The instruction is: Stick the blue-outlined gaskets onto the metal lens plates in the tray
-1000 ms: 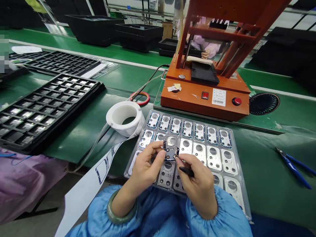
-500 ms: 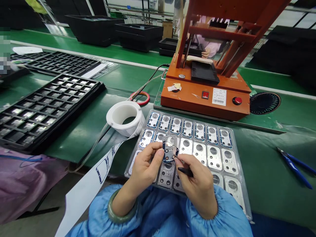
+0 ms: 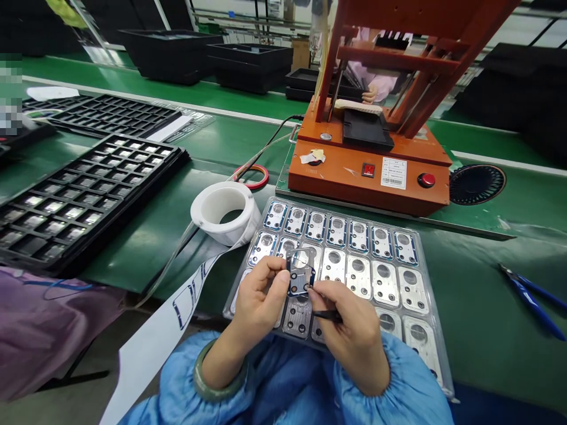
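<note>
A small silver metal plate (image 3: 301,276) with blue edging, a round window and small holes is held up over the tray. My left hand (image 3: 262,295) pinches its left edge between thumb and fingers. At its lower right corner are the fingertips of my right hand (image 3: 348,330), closed around a slim black tool (image 3: 328,316); its tip is too small to make out. Below lies a clear plastic tray (image 3: 432,348) with rows of similar plates. The top-row plates (image 3: 337,230) have blue edging, while several lower ones (image 3: 384,282) look plain silver.
Left of the tray stands a white roll (image 3: 225,212), its strip with dark blue outlines trailing down. Behind is an orange press (image 3: 367,177). Blue-handled cutters (image 3: 531,301) lie right; a black compartment tray (image 3: 88,195) lies left. Across the bench shows another person's hand (image 3: 371,93).
Both hands and the metal plate have shifted slightly left and down. The black tool has turned a little in my right hand.
</note>
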